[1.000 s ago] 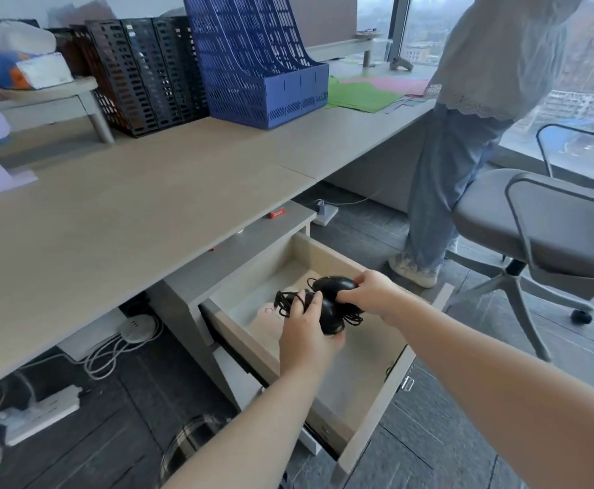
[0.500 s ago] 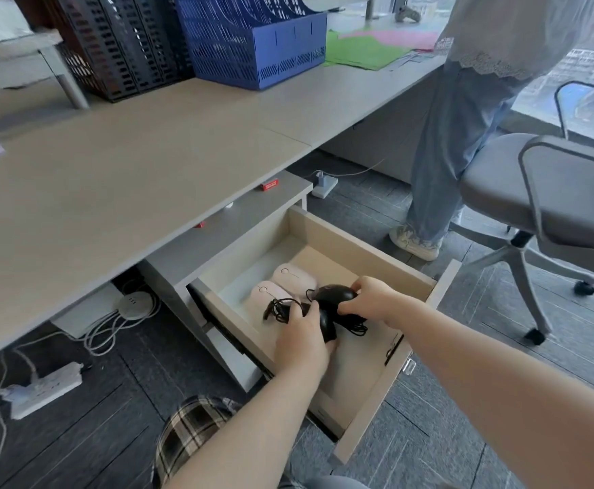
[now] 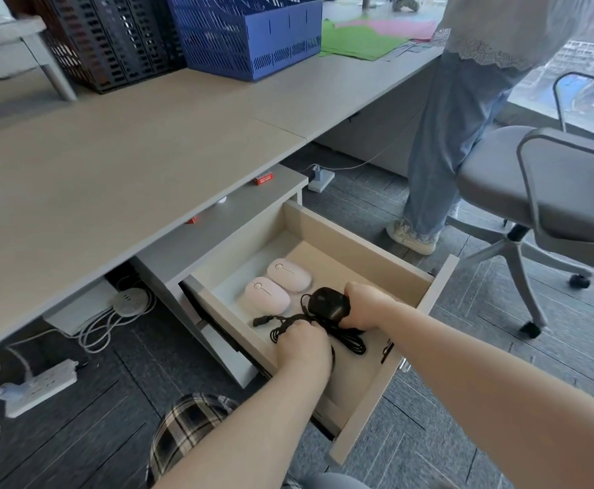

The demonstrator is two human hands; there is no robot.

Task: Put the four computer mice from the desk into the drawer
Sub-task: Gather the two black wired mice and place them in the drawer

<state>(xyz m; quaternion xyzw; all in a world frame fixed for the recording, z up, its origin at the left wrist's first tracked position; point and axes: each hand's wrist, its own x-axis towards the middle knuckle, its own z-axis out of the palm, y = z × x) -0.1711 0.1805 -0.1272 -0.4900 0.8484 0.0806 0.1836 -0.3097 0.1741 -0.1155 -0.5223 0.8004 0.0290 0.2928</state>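
**Both hands inside the open drawer with the black mice**

Head view: The drawer [image 3: 376,248] stands pulled out from under the desk [image 3: 119,164]. At its 12 o'clock end two pink mice lie side by side, touching: one pink mouse [image 3: 267,294] nearer, the other pink mouse [image 3: 289,275] just at its 1 o'clock. At their 4 o'clock the right hand [image 3: 366,307] has its fingers curled closed around a black mouse [image 3: 328,306], low over the drawer floor. The left hand [image 3: 302,344], at 7 o'clock from that mouse, is closed on a bundle of black cable [image 3: 350,342]; whether a second black mouse sits under its palm cannot be told.

On the desk, at 12 o'clock, stand a blue file rack [image 3: 249,33] and, at its 9 o'clock, a black file rack [image 3: 112,40]; green paper [image 3: 355,42] lies at 1 o'clock. On the dark carpet a white power strip [image 3: 38,386] lies at 8 o'clock. A grey office chair [image 3: 549,192] stands at 3 o'clock, and another person's legs [image 3: 447,146] are beside it.
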